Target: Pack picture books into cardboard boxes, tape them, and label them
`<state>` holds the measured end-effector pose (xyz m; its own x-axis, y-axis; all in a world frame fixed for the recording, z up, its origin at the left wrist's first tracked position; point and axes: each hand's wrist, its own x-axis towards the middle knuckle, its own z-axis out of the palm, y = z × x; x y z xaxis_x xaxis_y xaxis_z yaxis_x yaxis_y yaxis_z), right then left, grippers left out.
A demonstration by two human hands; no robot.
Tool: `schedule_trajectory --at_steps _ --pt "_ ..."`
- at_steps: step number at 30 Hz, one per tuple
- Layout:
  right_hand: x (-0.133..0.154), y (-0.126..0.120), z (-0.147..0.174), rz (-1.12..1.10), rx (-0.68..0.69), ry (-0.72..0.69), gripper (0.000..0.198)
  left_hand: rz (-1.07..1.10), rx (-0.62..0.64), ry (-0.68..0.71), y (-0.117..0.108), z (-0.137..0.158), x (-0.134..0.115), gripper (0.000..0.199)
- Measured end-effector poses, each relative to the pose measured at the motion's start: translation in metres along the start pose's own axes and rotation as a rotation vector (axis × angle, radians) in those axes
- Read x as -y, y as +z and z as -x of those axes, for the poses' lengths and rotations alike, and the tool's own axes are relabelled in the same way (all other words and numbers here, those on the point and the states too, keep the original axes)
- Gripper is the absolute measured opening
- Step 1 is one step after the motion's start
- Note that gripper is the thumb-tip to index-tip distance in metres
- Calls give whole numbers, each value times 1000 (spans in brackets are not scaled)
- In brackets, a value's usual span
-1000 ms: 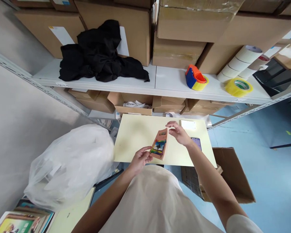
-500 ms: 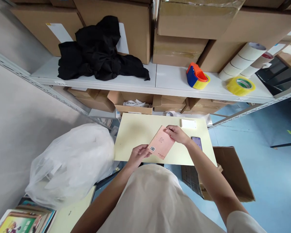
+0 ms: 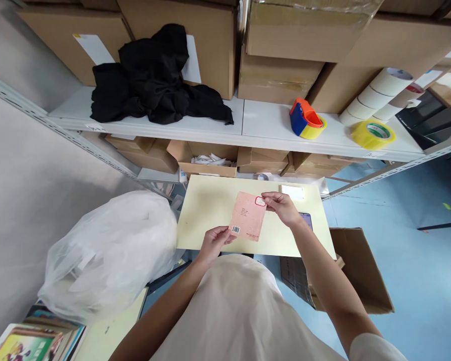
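Note:
A thin pink book [image 3: 247, 218] is held up over the pale yellow table [image 3: 206, 200], its face with a barcode and small print turned toward me. At its lower left corner my left hand [image 3: 215, 241] pinches the edge. My right hand [image 3: 280, 205] grips the upper right edge, beside a red-framed label. Behind my right wrist a phone [image 3: 306, 219] lies partly hidden on the table. A small white stack of cards or paper [image 3: 293, 192] rests near the table's far edge.
Beyond the table stands a shelf [image 3: 263, 120] with cartons, black cloth [image 3: 158, 80], a tape dispenser [image 3: 306, 119] and tape rolls [image 3: 374, 134]. A white plastic bag [image 3: 113, 250] bulges at left, above stacked books [image 3: 33, 336]. An open carton [image 3: 364, 271] sits on the floor at right.
The pink book has turned more upright. My right hand has shifted slightly right along its edge, and the red-framed label at the upper right corner now shows.

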<state>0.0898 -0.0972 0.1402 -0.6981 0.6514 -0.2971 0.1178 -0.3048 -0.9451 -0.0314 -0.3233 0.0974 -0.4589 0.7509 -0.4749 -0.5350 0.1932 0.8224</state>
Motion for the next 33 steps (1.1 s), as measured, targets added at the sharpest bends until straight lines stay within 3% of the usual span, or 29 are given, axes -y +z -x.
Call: schedule_trajectory --at_steps 5,16,20,24,29,33 --pt "-2 2 0 -13 -4 -13 36 -65 -26 -8 -1 1 -1 43" --pt "3 -2 1 -22 118 -25 27 57 -9 -2 -2 -3 9 45" --pt "3 2 -2 147 209 -182 34 165 12 -33 5 0 4 50" --pt "7 8 -5 305 227 -350 22 168 77 -128 11 1 2 39" --pt "13 11 -5 224 320 -143 29 61 120 -157 17 0 0 40" --pt "15 12 -5 220 232 -113 33 44 61 -52 11 -1 -5 35"
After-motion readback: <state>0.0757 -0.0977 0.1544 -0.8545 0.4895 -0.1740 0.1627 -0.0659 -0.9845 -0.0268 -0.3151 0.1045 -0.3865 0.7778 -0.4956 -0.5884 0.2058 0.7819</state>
